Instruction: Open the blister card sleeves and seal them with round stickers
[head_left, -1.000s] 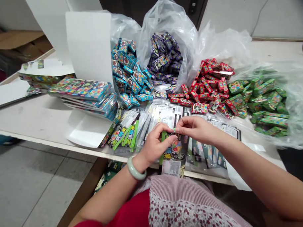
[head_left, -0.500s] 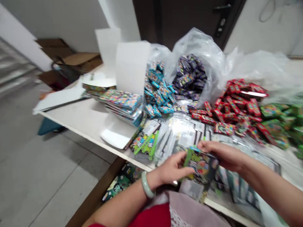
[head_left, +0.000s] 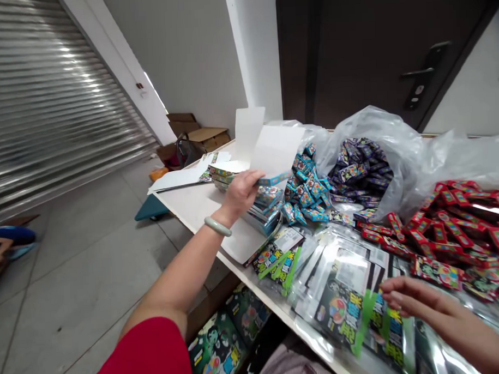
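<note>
Two hands: left hand (head_left: 242,194) and right hand (head_left: 425,306), well apart over a white table (head_left: 192,199).
Bangle: pale green, on the left wrist (head_left: 217,226).
Left grip: fingers (head_left: 255,177) curled at a small blue box (head_left: 276,179); clamped or resting, cannot tell.
Left hand's surroundings: stacked blue boxes (head_left: 266,205) just below, loose blue boxes (head_left: 305,193) beside.
Farther right: purple packs (head_left: 359,169) in a clear plastic bag (head_left: 399,149).
Right grip: fingers (head_left: 400,293) apart from the packet, loosely curled.
Nearest packet: a printed foil packet (head_left: 339,315) with green tabs (head_left: 366,319), just beside the fingertips, flat on the table.
Far right: red packs (head_left: 455,229).
</note>
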The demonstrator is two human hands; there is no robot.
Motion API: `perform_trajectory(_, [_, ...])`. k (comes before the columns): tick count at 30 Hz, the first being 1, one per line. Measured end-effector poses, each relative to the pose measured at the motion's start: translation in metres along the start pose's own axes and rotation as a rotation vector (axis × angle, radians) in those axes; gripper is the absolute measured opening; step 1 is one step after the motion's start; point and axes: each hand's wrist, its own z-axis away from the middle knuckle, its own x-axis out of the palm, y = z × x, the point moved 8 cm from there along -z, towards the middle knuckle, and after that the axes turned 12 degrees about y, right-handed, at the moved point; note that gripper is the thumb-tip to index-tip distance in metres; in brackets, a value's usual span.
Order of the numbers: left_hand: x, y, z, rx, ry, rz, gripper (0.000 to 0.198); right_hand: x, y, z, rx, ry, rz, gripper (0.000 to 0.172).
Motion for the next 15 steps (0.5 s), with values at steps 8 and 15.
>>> perform_trajectory(8, [0.032, -0.030, 0.038, -0.085, -0.270, 0.052, 0.041, 0.115, -0.102, -0.064, -0.123, 0.010, -0.278, 0.056])
perform_trajectory(15, [-0.001, -0.146, 0.028, -0.650, -0.050, -0.002, 0.052, 0.191, -0.161, -0.159, -0.117, 0.193, -0.285, 0.077])
